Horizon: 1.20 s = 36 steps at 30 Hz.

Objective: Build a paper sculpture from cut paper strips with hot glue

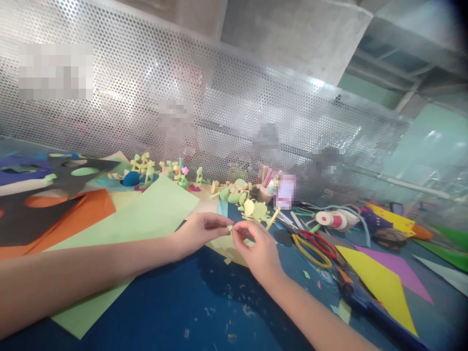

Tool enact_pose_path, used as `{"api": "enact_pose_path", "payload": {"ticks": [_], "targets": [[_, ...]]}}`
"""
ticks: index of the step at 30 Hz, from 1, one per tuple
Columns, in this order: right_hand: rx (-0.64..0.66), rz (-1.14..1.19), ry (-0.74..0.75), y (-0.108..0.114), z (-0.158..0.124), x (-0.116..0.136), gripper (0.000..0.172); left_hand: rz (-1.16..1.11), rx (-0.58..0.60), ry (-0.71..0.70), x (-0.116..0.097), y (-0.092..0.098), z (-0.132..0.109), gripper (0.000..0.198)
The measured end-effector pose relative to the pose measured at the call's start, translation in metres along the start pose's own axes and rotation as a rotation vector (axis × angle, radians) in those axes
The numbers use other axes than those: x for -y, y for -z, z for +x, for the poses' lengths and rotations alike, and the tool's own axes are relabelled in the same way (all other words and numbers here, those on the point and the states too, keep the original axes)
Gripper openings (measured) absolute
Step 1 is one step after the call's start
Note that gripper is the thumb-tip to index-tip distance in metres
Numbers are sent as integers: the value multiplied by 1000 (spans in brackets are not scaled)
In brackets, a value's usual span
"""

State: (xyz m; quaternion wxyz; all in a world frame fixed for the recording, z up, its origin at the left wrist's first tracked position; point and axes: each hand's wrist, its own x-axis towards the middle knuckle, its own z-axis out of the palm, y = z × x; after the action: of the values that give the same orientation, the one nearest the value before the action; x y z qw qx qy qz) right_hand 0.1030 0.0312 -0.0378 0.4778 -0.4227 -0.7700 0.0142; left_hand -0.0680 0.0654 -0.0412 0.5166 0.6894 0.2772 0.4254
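Note:
Above the blue table, my left hand (pixel 203 228) pinches a tiny pale-green paper piece (pixel 230 228) between thumb and fingertips. My right hand (pixel 258 241) meets it from the other side, its thumb and index finger pressed together at the piece's edge. Its exact shape is too small to make out. Under my left forearm lies a large light-green paper sheet (pixel 146 214). Just beyond my hands sit several pale-green and yellow paper discs (pixel 254 208). A pale-yellow paper sheet (pixel 223 247) lies beneath my fingers.
Scissors with red and yellow handles (pixel 312 248), a thread spool (pixel 331 219) and a dark-blue handled tool (pixel 369 304) lie to the right, near yellow paper (pixel 380 282). Small paper figures (pixel 148 170) stand at the back left. Behind them rises a perforated metal screen (pixel 139 92).

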Motion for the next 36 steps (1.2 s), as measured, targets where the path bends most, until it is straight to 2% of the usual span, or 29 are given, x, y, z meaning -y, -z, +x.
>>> {"api": "enact_pose_path", "payload": {"ticks": [10, 13, 19, 27, 32, 36], "targets": [[-25, -102, 86, 2, 0, 5, 13, 36, 52, 16, -5, -1, -3, 26], [-29, -91, 49, 1, 0, 7, 14, -19, 58, 22, -5, -2, -3, 27], [-26, -8, -14, 1, 1, 5, 9, -72, -39, 68, -3, -1, -1, 26], [-24, 7, -67, -1, -1, 1, 7, -101, -21, 44, -4, -1, -1, 24], [-18, 12, -32, -1, -2, 1, 7, -90, -38, 52, -3, -1, -1, 25], [-17, 44, -54, 0, 0, 2, 6, -80, -16, 67, -1, 1, 0, 32]]}}
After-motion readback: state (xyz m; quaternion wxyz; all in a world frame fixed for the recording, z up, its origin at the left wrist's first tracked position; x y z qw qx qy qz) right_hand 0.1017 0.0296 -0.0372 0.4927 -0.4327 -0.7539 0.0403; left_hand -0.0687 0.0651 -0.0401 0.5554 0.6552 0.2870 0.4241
